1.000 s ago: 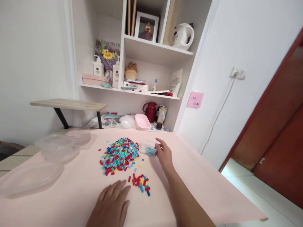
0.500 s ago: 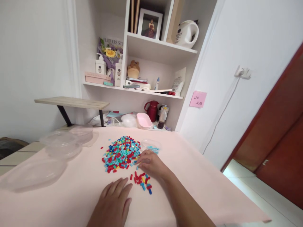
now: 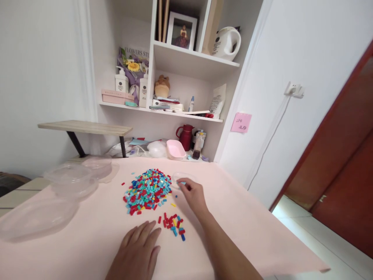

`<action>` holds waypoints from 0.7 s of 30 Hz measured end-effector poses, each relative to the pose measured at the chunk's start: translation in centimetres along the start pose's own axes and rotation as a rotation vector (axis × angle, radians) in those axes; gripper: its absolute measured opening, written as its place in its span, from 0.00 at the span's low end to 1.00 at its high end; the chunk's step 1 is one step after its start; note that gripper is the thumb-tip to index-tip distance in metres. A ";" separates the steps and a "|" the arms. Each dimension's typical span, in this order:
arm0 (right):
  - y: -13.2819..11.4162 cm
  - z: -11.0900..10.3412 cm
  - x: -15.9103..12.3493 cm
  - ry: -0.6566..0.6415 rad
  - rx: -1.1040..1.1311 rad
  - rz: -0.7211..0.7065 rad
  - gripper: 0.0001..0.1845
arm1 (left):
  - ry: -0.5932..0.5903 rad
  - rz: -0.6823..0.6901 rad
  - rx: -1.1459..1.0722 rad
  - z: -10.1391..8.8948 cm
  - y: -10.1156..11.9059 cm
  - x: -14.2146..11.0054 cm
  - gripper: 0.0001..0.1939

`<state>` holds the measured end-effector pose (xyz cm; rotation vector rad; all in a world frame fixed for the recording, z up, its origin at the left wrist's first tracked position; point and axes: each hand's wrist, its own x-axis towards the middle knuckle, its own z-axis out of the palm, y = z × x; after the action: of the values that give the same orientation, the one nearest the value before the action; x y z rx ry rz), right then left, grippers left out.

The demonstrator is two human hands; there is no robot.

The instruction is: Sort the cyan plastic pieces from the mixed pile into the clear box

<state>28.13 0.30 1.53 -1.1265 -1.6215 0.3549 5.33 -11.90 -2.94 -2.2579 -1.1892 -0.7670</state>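
Note:
My right hand (image 3: 192,195) is at the near side of a small clear plastic box (image 3: 176,176), its thumb and fingers pinched together on what looks like a small light blue building block (image 3: 178,183). Part of the box and the light blue blocks inside are hidden behind that hand. Left of it lies a heap of mixed small building blocks (image 3: 148,190), red, light blue, green, yellow and dark blue. My left hand (image 3: 136,247) rests palm down, fingers stretched out, beside a smaller group of mostly red blocks (image 3: 169,221).
Clear plastic containers (image 3: 70,181) and a large clear lid-like piece (image 3: 40,217) stand on the left of the pink-covered table (image 3: 256,233). At the back are a pink tray (image 3: 176,149), a dark red jug (image 3: 185,138) and a bottle (image 3: 198,146). A raised wooden stand (image 3: 84,127) is at the left.
From the clear box my right hand came down to the loose blocks beside the heap, then moved back up to the box. A light blue block there is gone. My left hand stays put.

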 end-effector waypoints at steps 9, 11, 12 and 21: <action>2.1 -1.9 1.5 0.215 0.237 0.268 0.25 | 0.032 -0.014 -0.014 0.2 0.1 -0.2 0.17; 1.8 -1.7 1.3 0.195 0.260 0.217 0.24 | 0.025 -0.014 -0.023 0.1 0.1 -0.1 0.17; 1.6 -1.5 1.2 0.159 0.258 0.187 0.23 | 0.018 -0.016 -0.028 0.1 0.1 -0.1 0.17; -0.3 1.3 -1.0 -0.376 -0.097 -0.177 0.12 | -0.005 -0.042 -0.050 -0.2 0.3 -0.1 0.16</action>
<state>26.81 -0.26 0.62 -1.0196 -2.0727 0.3921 5.52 -12.25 -2.88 -2.2830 -1.2369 -0.8164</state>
